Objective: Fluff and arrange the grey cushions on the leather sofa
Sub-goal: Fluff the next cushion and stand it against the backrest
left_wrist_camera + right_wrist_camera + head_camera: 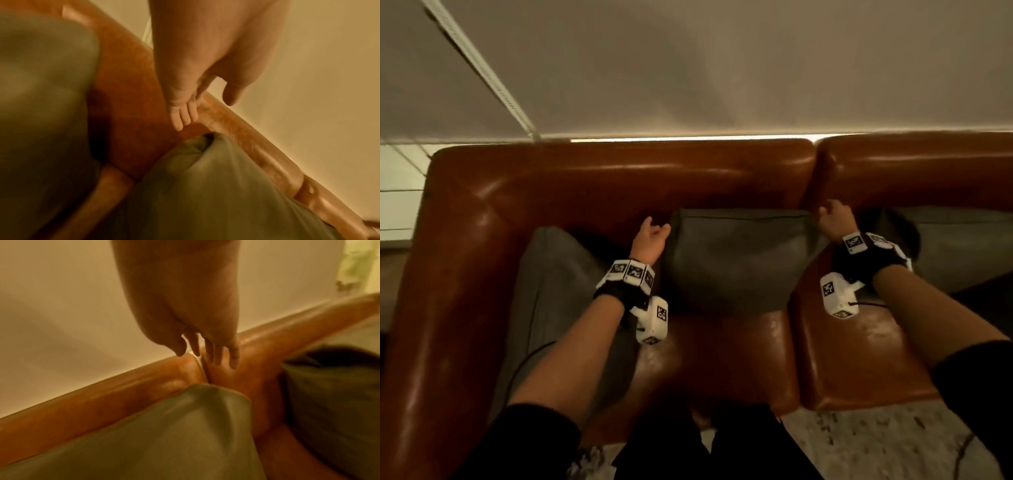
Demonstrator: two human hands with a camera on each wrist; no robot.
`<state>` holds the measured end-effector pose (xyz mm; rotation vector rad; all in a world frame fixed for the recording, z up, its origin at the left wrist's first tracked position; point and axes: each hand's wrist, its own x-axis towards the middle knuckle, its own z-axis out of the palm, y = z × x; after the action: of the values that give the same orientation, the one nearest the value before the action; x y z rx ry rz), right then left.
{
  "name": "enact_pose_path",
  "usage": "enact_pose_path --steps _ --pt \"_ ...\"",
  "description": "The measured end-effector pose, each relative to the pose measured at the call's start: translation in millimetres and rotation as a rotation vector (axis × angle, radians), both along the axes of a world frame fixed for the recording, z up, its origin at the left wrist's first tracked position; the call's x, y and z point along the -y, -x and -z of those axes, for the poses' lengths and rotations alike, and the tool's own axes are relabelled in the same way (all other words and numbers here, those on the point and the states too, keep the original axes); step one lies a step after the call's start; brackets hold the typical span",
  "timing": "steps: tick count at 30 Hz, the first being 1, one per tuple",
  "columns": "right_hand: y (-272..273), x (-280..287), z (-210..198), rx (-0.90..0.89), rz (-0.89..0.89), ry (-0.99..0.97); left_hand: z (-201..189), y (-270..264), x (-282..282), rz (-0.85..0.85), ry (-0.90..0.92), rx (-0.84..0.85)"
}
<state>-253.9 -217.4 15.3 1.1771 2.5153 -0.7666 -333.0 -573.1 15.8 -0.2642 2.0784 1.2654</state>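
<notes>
Three grey cushions lean on a brown leather sofa (pixel 619 178). The middle cushion (pixel 736 260) stands upright against the backrest. My left hand (pixel 652 236) hovers open just off its upper left corner, fingers straight and holding nothing. My right hand (pixel 834 219) is at its upper right corner. In the right wrist view that hand (pixel 207 356) hangs with straight fingers above the cushion corner (pixel 205 395), apart from it. The left wrist view has my left hand (pixel 191 112) spread above the same cushion (pixel 216 186). A left cushion (pixel 558 284) and a right cushion (pixel 955 246) flank it.
The sofa's left armrest (pixel 448 274) rises beside the left cushion. A seam (pixel 813 178) splits the backrest into two sections behind my right hand. A pale wall (pixel 722 68) stands behind the sofa. Speckled floor (pixel 876 442) and my legs (pixel 705 452) are below the seat edge.
</notes>
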Motion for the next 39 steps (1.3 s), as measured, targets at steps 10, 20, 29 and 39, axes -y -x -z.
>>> enact_pose_path --steps 10,20,29,39 --pt "-51 2 18 -0.214 0.317 0.384 43 -27 -23 -0.305 0.054 0.157" --pt "-132 16 70 0.215 -0.025 0.391 61 -118 21 0.176 0.463 0.009" --pt "-158 34 68 0.06 0.022 0.238 63 -146 11 0.182 0.548 -0.085" --pt "-152 -12 65 -0.198 0.056 0.345 52 -158 17 -0.043 0.338 -0.371"
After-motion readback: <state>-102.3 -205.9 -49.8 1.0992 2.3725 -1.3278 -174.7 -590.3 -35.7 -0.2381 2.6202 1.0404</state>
